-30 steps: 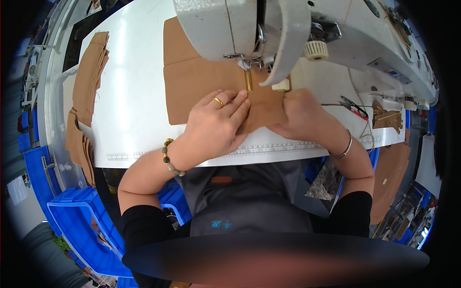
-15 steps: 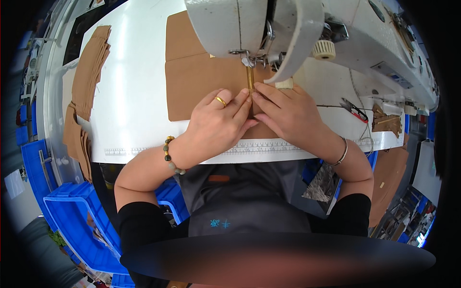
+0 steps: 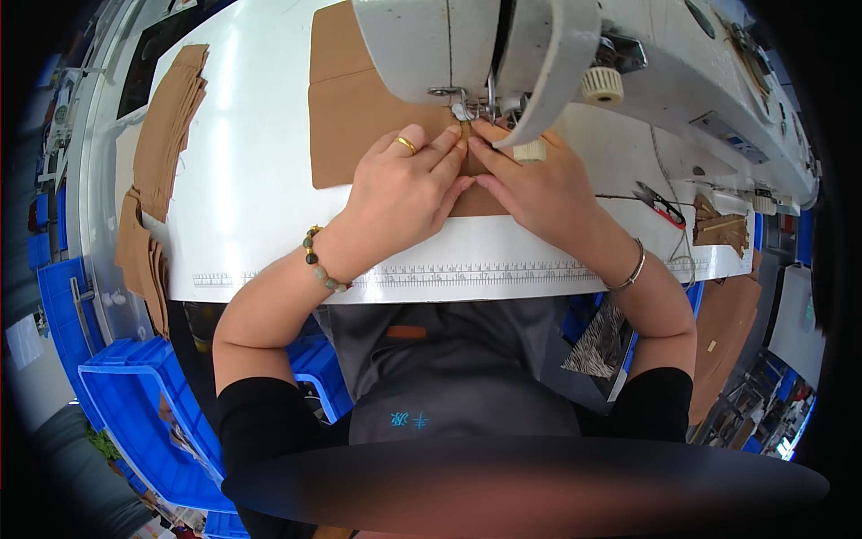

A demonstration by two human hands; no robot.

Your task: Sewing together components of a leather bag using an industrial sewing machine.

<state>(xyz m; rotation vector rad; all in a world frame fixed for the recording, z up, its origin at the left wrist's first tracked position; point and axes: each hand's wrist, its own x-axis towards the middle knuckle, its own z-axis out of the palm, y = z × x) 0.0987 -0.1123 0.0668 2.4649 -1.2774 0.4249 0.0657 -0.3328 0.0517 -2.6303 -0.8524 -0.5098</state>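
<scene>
A brown panel, like leather or cloth, lies under the sewing machine's presser foot. Running along it under the foot is a narrow gold-toned strip, mostly covered by my fingers. My left hand presses on the panel just left of the strip, index finger stretched toward the foot and thumb apart from it. On the other side, my right hand lies with its fingers stretched out close to the foot, some of them behind the machine's white curved guard. The two thumb tips nearly meet over the panel.
Stacked brown pieces lie at the table's left. Red-handled thread snips and a brown scrap are on the right. A printed ruler runs along the front edge. Blue bins stand below left.
The brown panel has slid away from me, farther under the machine. Both hands have moved forward with it, and less of the gold-toned strip shows.
</scene>
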